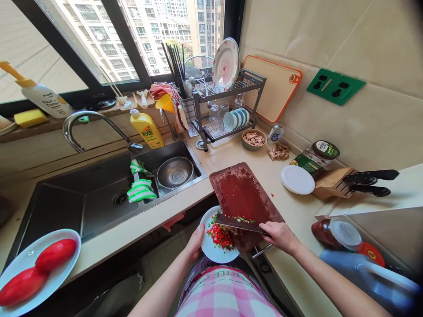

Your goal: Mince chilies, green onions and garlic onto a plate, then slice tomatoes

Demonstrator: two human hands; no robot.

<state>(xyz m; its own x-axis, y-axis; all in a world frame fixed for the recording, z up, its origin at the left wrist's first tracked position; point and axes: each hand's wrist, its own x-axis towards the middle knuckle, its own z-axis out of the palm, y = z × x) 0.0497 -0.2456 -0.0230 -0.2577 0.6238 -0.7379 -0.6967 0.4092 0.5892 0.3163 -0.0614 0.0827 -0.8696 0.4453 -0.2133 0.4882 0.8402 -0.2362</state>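
Note:
My left hand (196, 241) grips the left rim of a white plate (211, 254), held against the near edge of the cutting board. Chopped red and green chili (222, 235) lies heaped on this plate. In my right hand (280, 235) is a kitchen knife (239, 223), its wide blade lying across the board with the tip over the plate. A few green and pale bits sit along the blade's far side. The dark red cutting board (243, 191) is wet and overhangs the counter's front edge.
Left is a sink (99, 193) with a metal strainer bowl (175, 172); a plate of red vegetables (54, 255) stands at its near corner. A dish rack (228, 90) stands behind the board. Along the right are a bowl of garlic (254, 139), a small white plate (297, 179) and a knife block (333, 182).

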